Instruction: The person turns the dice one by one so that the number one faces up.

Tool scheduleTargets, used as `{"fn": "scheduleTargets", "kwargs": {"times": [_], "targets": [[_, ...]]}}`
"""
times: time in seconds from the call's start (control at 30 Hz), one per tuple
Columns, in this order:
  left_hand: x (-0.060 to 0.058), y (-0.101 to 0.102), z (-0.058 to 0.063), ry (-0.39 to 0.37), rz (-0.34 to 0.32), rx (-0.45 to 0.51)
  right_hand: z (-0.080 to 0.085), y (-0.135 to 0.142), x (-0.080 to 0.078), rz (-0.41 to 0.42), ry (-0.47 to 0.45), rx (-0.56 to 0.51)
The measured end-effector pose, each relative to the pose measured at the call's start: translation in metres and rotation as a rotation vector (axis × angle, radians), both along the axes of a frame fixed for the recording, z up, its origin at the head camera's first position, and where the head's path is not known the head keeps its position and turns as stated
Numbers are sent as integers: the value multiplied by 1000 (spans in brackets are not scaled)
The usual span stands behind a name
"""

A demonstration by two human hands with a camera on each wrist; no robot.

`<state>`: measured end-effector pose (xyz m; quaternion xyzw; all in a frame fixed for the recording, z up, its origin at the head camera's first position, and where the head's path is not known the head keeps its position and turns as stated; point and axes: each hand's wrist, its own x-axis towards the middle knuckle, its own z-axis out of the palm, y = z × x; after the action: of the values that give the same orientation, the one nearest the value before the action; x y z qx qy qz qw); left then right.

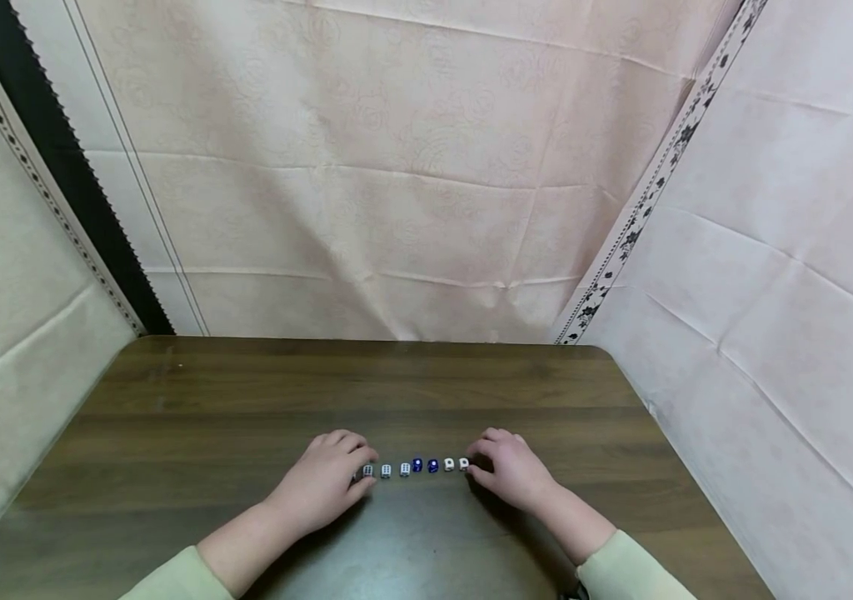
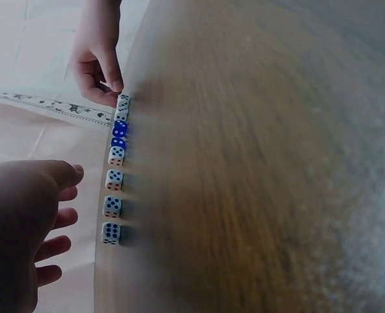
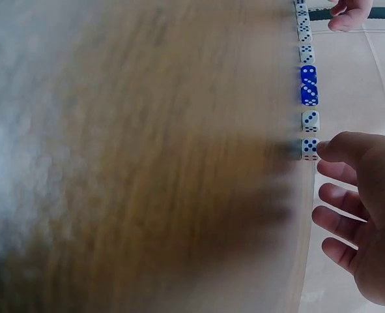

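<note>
A row of small dice crosses the table between the two hands. Several white dice (image 2: 113, 207) form the left part, two blue dice (image 1: 425, 465) sit side by side in the middle, and two white dice (image 3: 310, 121) are at the right. My left hand (image 1: 332, 479) is at the row's left end with fingers loosely bent, partly hiding the endmost die (image 2: 111, 233); the left wrist view shows nothing in its grasp. At the other end, the thumb of my right hand (image 1: 509, 468) appears to touch the last white die (image 3: 309, 149), its other fingers spread apart.
The brown wooden table (image 1: 411, 383) has rounded far corners. Pale cloth (image 1: 396, 208) hangs behind it and along both sides, with a dark strip (image 1: 74, 183) at the left. A small dark object (image 1: 573, 593) shows by the right sleeve at the bottom edge.
</note>
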<state>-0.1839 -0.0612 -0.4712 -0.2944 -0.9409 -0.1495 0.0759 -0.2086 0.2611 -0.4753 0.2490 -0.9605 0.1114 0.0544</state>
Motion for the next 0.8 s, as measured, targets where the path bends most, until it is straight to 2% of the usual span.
{"fn": "scheduleTargets", "kwargs": {"times": [0.4,0.8], "targets": [[1,-2,-3,34,-13,-6,-1,-1,0,20,10,-10],[3,-4,-6,9,-16,-9,-3,-1,-1,31,21,-29]]}}
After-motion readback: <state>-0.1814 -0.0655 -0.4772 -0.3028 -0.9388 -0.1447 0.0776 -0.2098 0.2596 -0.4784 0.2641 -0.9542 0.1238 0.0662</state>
